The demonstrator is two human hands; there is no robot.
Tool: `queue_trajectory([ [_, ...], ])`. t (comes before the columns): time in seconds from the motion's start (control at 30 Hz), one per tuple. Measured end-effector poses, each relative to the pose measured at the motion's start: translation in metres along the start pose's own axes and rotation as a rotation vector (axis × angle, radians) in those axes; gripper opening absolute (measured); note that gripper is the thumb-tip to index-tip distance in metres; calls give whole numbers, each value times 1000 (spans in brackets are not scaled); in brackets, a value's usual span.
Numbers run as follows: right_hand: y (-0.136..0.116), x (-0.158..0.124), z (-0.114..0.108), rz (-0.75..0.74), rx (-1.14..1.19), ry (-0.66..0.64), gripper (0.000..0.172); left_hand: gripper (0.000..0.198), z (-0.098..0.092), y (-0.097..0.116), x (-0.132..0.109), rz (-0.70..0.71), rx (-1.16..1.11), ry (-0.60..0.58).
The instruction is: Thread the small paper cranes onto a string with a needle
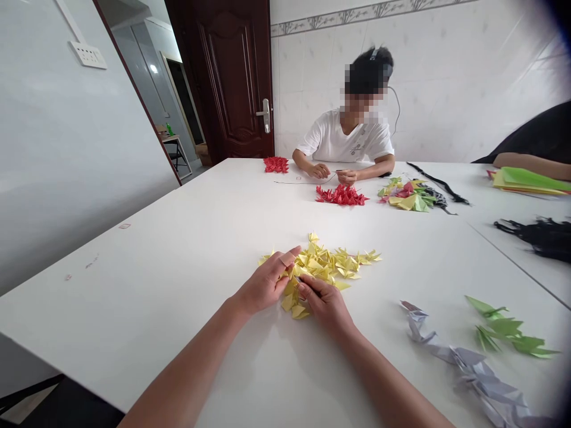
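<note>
A pile of folded yellow paper cranes (328,261) lies on the white table in front of me. My left hand (267,280) is at the pile's left side, its fingers stretched out and the thumb apart, with a tan band around one finger. Close beside it, my right hand (329,303) is closed at the near edge of the pile. Between its thumb and fingers sits a small dark, pointed object (298,279), whose kind I cannot make out. Some of the cranes are hidden behind both hands.
Purple-grey folded paper pieces (473,368) and green paper cranes (508,327) lie at the near right. Across the table (178,261), a person in white (343,139) works behind red cranes (341,195). Black cords (539,235) and coloured paper sheets (530,180) lie at the right.
</note>
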State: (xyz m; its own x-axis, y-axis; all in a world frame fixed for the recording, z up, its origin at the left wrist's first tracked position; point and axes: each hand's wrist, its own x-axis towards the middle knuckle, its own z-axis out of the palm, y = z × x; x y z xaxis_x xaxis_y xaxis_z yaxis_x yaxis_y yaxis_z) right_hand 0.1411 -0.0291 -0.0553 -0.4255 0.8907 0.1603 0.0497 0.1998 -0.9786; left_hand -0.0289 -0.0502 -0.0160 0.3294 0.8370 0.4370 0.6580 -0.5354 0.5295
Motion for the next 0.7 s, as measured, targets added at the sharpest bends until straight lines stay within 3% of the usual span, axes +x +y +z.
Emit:
queue_trajectory([
  [0.43, -8, -1, 1, -20, -101, 13, 36, 70, -4, 3, -1, 15, 48, 6],
  [0.7, 6, 1, -2, 31, -79, 61, 40, 69, -1, -1, -1, -2, 29, 4],
])
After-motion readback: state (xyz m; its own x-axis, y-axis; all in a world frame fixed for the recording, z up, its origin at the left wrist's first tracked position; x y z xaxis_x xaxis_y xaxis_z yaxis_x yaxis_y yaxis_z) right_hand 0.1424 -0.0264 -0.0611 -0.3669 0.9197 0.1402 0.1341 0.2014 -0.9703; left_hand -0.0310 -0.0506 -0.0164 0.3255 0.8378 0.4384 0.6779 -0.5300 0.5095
